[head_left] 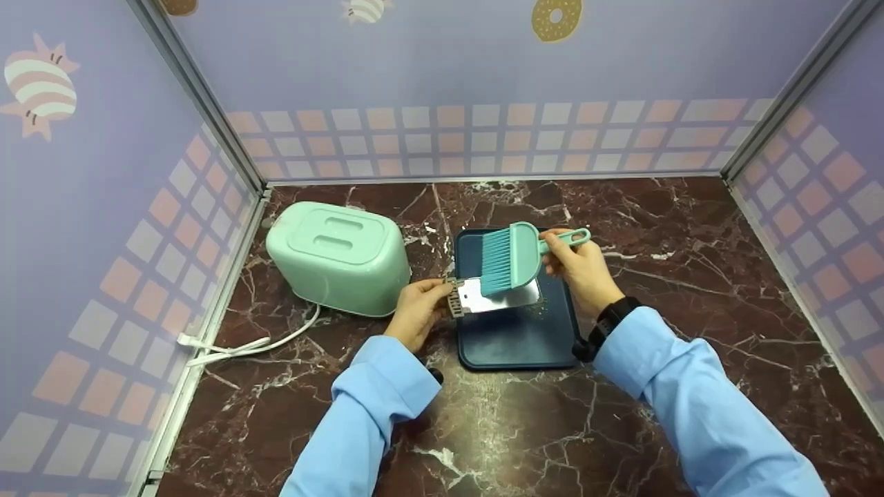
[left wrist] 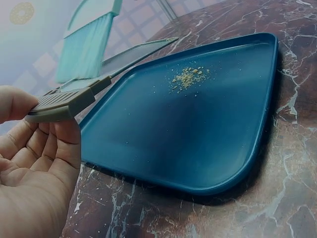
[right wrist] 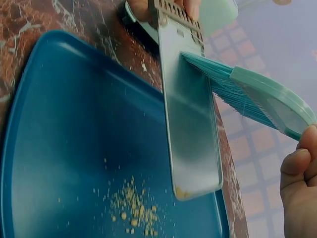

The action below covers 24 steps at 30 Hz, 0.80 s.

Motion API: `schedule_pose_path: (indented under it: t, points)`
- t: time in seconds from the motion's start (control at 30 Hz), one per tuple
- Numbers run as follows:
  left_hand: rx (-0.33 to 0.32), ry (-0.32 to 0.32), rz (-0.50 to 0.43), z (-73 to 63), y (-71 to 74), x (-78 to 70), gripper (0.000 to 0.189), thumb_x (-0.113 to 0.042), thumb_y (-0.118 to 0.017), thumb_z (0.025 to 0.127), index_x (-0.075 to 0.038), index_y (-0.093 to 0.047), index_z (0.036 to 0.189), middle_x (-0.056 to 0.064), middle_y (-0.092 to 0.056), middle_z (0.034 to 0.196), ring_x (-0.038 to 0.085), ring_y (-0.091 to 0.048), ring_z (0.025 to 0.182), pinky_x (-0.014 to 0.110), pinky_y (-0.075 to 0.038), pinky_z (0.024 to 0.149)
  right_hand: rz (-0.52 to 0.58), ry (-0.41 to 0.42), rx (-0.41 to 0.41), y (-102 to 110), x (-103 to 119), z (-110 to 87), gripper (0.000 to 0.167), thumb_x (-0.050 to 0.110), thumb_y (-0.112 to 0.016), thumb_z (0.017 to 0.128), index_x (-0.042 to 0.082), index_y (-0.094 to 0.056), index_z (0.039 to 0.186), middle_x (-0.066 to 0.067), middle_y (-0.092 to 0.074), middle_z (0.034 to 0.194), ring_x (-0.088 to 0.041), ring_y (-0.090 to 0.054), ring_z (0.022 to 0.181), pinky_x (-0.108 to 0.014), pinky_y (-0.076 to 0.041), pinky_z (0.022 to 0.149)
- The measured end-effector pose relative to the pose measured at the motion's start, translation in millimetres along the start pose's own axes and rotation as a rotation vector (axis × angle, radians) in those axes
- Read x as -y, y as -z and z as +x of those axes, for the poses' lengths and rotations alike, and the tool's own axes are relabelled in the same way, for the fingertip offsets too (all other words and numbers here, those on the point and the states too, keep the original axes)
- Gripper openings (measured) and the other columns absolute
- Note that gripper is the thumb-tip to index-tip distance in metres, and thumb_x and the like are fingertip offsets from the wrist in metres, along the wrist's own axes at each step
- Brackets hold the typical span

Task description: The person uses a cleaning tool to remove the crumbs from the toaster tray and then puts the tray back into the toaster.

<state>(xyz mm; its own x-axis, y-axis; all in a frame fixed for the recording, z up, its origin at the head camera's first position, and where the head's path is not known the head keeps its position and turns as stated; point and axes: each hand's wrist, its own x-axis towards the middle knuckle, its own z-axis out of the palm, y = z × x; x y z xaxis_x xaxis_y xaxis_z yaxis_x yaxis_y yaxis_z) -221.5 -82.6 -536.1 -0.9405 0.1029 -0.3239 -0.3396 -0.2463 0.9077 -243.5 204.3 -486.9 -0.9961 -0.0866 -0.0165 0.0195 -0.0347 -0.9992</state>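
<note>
My left hand (head_left: 418, 314) pinches the brown slotted end of a metal crumb tray (head_left: 476, 298), thumb above and fingers below. The crumb tray slants over a dark blue tray (head_left: 518, 348), its far end lower. In my right hand (head_left: 585, 273) is the thin handle of a mint-green brush (head_left: 526, 255). Its teal bristles (right wrist: 218, 79) touch the metal surface near the slotted end in the right wrist view. A few crumbs cling at the far corner of the crumb tray. Below, a small heap of yellowish crumbs (left wrist: 188, 78) lies on the blue tray.
A mint-green toaster (head_left: 338, 259) stands left of the blue tray on the dark red marbled table (head_left: 497, 442). Its white cord (head_left: 283, 339) runs to the left wall. Patterned panels (head_left: 483, 83) enclose the table at the back and both sides.
</note>
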Motion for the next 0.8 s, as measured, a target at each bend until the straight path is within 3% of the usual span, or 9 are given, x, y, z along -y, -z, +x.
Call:
schedule_pose_path:
  t: [0.17, 0.43, 0.8]
  points:
    - [0.001, -0.007, -0.011, 0.4, 2.1, 0.0, 0.027, -0.006, -0.063, 0.099, 0.009, -0.063, 0.122, 0.012, -0.069, 0.097, 0.018, -0.067, 0.081, 0.031, -0.057, 0.071, -0.012, -0.020, -0.038, 13.4, 0.7, -0.4, 0.049, 0.030, -0.054, 0.107, -0.006, -0.053, 0.140, -0.004, -0.064, 0.086, -0.013, -0.060, 0.070, -0.023, -0.053, 0.064]
    - [-0.015, -0.006, 0.001, -0.3, 4.5, 0.0, 0.025, -0.007, -0.064, 0.099, 0.007, -0.064, 0.120, 0.009, -0.068, 0.096, 0.017, -0.065, 0.079, 0.029, -0.054, 0.069, 0.069, -0.059, -0.081, 24.5, 15.4, -11.4, 0.048, 0.022, -0.052, 0.108, -0.014, -0.047, 0.140, -0.005, -0.063, 0.080, -0.011, -0.058, 0.064, -0.021, -0.050, 0.058]
    - [-0.020, -0.015, -0.018, -0.2, 8.6, -0.2, 0.023, -0.006, -0.064, 0.098, 0.007, -0.065, 0.117, 0.010, -0.068, 0.096, 0.017, -0.065, 0.079, 0.030, -0.056, 0.070, -0.043, -0.036, -0.142, 40.5, 13.4, -13.2, 0.047, 0.022, -0.053, 0.108, -0.015, -0.050, 0.138, -0.005, -0.064, 0.080, -0.012, -0.060, 0.065, -0.020, -0.052, 0.060]
